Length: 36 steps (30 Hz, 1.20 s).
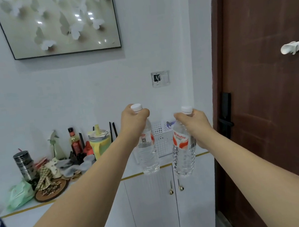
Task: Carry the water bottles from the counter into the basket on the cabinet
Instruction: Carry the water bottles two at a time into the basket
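We record two bare arms extended forward toward a white cabinet [154,196] set against the far wall. The left hand [132,122] grips the neck of the left bottle [147,151], fingers wrapped and pressed together just under its white cap; the bottle hangs upright, clear of any surface. The right hand [194,125] grips the right bottle [184,152] in the same manner, fingers curled tight around the neck below the cap, the bottle hanging upright with its red and white label facing us. The two bottles are near each other but apart. Both appear full of clear water.

Between and behind the bottles we note the white perforated basket [162,140], standing on the cabinet top at its right end, close to the wall. Both bottles are held in the air in front of the basket, nearer to us than it; neither is inside it. What the basket holds we cannot tell, as the bottles and hands cover most of it.

To the left on the cabinet top lies clutter: a green and yellow cup [100,143], a dark sauce bottle [74,142], a metal tin [24,165], crumpled cloths [67,167] and a green packet [20,193]. A framed picture [60,22] hangs on the wall above. A brown door [273,99] stands at the right, with a black handle [226,117] on its left edge
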### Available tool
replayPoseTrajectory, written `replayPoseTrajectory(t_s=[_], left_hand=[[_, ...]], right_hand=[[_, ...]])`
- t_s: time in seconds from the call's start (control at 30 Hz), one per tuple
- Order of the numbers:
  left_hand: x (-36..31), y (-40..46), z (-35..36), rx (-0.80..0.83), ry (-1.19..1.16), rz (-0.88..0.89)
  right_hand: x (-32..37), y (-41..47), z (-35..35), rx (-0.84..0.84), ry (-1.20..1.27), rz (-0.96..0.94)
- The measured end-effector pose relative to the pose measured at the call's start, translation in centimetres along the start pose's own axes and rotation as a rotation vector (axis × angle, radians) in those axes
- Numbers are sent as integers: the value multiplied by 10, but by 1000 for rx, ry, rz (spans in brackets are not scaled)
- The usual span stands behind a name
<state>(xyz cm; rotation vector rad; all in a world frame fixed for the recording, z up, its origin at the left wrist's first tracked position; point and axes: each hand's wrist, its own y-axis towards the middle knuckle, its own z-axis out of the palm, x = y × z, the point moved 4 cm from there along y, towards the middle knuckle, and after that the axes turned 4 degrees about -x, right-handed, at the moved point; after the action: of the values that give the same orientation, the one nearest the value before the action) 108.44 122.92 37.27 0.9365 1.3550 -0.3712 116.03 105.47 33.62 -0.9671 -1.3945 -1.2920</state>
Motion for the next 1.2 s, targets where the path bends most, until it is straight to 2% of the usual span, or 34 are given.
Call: replayPoseTrajectory(t_s=[0.27,0.6,0.73,0.87,0.93,1.07,1.2], left_hand=[[25,150,31,-36,-25,27],[93,285,64,-155,-11,-40],[123,326,80,-159,73,-84],[172,358,85,-219,344,-237],[197,372,89,-182,399,-285],[247,400,96,-85,545,-290],[301,422,87,-79,501,-348]], right_hand=[[2,142,53,6,73,-51],[-49,299,110,105,89,-10],[-75,342,142,207,54,-20],[-112,375,173,224,33,-5],[-133,388,191,255,-27,-12],[-176,417,214,231,-382,-22],[-222,434,227,255,-455,61]])
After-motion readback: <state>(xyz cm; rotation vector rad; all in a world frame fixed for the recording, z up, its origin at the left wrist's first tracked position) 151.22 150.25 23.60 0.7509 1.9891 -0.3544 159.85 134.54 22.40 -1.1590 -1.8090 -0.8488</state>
